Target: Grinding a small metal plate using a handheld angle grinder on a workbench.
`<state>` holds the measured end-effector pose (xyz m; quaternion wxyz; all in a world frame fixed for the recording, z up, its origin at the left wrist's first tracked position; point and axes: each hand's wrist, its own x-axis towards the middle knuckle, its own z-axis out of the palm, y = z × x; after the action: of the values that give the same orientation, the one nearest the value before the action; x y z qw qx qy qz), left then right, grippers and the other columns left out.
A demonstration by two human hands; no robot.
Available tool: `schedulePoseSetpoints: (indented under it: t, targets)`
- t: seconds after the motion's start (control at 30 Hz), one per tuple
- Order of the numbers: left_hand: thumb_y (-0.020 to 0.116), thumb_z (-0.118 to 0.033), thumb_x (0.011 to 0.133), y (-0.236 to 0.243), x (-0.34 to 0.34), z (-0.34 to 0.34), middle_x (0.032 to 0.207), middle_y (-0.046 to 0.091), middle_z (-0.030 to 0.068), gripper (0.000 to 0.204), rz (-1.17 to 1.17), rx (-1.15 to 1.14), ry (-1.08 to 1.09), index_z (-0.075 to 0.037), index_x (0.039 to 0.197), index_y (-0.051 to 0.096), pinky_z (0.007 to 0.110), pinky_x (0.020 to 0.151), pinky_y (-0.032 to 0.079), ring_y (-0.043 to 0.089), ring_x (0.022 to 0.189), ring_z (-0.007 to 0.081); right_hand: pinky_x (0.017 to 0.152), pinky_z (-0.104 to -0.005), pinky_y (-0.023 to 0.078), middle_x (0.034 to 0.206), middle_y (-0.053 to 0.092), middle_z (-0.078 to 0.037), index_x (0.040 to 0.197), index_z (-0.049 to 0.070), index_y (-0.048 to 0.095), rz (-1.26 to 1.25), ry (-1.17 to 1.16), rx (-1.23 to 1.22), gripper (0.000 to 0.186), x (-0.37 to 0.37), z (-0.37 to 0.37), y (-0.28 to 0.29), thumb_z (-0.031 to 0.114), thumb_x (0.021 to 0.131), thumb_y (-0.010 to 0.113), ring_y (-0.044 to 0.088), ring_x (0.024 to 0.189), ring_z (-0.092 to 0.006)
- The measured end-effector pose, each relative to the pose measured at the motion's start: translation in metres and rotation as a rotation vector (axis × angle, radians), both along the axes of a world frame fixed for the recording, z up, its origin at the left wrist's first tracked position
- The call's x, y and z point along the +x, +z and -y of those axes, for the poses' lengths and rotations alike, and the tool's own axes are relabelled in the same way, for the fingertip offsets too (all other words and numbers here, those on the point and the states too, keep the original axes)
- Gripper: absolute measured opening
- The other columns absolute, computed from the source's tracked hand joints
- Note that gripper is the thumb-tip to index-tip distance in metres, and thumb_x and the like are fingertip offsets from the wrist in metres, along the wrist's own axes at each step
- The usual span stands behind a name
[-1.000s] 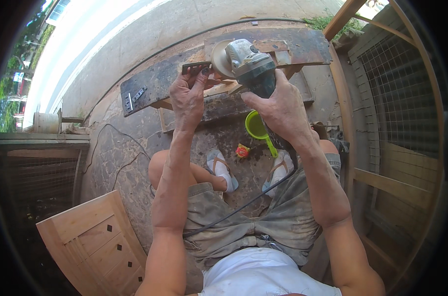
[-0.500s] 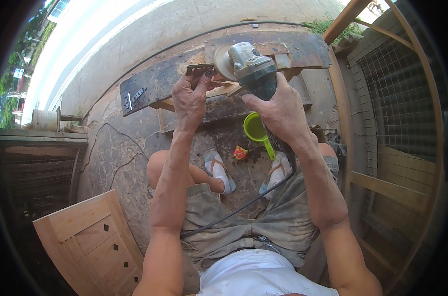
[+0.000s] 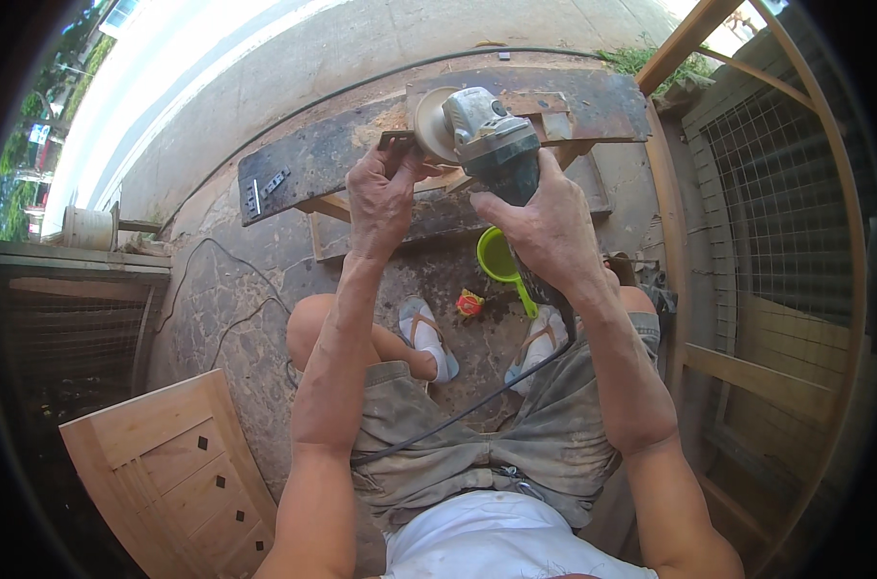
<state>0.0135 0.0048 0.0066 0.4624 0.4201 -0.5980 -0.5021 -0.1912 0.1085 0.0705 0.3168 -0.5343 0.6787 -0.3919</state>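
Observation:
My right hand (image 3: pixel 547 224) is wrapped round the dark body of an angle grinder (image 3: pixel 496 135) with a grey metal head. Its pale round disc (image 3: pixel 431 125) faces left, toward my left hand (image 3: pixel 381 198). Between the thumb and fingers of that hand is a small dark flat piece (image 3: pixel 394 138), held up close to the disc's left edge. Whether piece and disc touch, I cannot tell. Both hands are above the near edge of a low, worn wooden bench (image 3: pixel 323 154). From the grinder a dark cord (image 3: pixel 458 417) runs down across my lap.
Small dark and metal pieces (image 3: pixel 265 188) lie at the bench's left end. Below it are a green dipper (image 3: pixel 497 253) and a red-yellow packet (image 3: pixel 469 303). A carved wooden panel (image 3: pixel 173 463) leans at lower left; a wooden frame with wire mesh (image 3: pixel 781 164) stands at right.
My left hand has shifted slightly right and turned, so less of the dark piece shows beside the disc. The grinder has moved slightly left in my right hand.

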Motion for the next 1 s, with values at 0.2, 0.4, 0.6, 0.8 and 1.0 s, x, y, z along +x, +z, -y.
schedulePoseSetpoints:
  t: [0.2, 0.4, 0.6, 0.8, 1.0]
  targets:
    - [0.062, -0.008, 0.114, -0.005, -0.001, 0.0, 0.107, 0.085, 0.0101, 0.021, 0.05, -0.097, -0.022, 0.002, 0.128, 0.075, 0.033, 0.089, 0.066, 0.082, 0.098, 0.0182, 0.092, -0.05, 0.062, 0.101, 0.079, -0.031, 0.127, -0.014, 0.061, 0.041, 0.013, -0.005, 0.066, 0.001, -0.001, 0.005, 0.034, 0.087, 0.083, 0.081, 0.098, -0.0429]
    - [0.064, -0.009, 0.113, -0.004, -0.005, -0.002, 0.106, 0.085, 0.0099, 0.02, 0.026, -0.062, -0.004, 0.001, 0.127, 0.076, 0.033, 0.089, 0.066, 0.082, 0.098, 0.0175, 0.092, -0.0497, 0.062, 0.101, 0.079, -0.03, 0.127, -0.012, 0.061, 0.024, 0.012, 0.029, 0.064, -0.001, -0.002, 0.005, 0.033, 0.088, 0.083, 0.081, 0.098, -0.0424]
    - [0.065, -0.007, 0.113, -0.008, -0.006, -0.003, 0.104, 0.085, 0.0098, 0.019, 0.079, -0.091, -0.02, 0.001, 0.127, 0.076, 0.034, 0.09, 0.066, 0.082, 0.097, 0.0172, 0.092, -0.0492, 0.063, 0.102, 0.08, -0.029, 0.126, -0.011, 0.061, 0.059, 0.027, 0.006, 0.063, 0.002, -0.003, 0.009, 0.034, 0.088, 0.083, 0.082, 0.099, -0.0411]
    - [0.064, -0.004, 0.112, -0.006, -0.009, -0.003, 0.103, 0.085, 0.0096, 0.019, 0.019, -0.036, -0.041, 0.0, 0.126, 0.076, 0.035, 0.091, 0.067, 0.081, 0.098, 0.0167, 0.091, -0.0487, 0.063, 0.103, 0.08, -0.029, 0.126, -0.011, 0.061, 0.047, 0.022, 0.001, 0.063, 0.0, -0.003, 0.006, 0.034, 0.089, 0.083, 0.082, 0.099, -0.0411]
    - [0.065, -0.005, 0.112, -0.006, -0.011, -0.004, 0.105, 0.085, 0.0096, 0.019, 0.044, -0.111, -0.023, 0.002, 0.125, 0.077, 0.035, 0.091, 0.067, 0.081, 0.097, 0.0165, 0.091, -0.0486, 0.063, 0.102, 0.08, -0.029, 0.126, -0.012, 0.061, 0.078, 0.033, -0.003, 0.063, 0.003, -0.004, 0.012, 0.034, 0.089, 0.084, 0.082, 0.098, -0.0412]
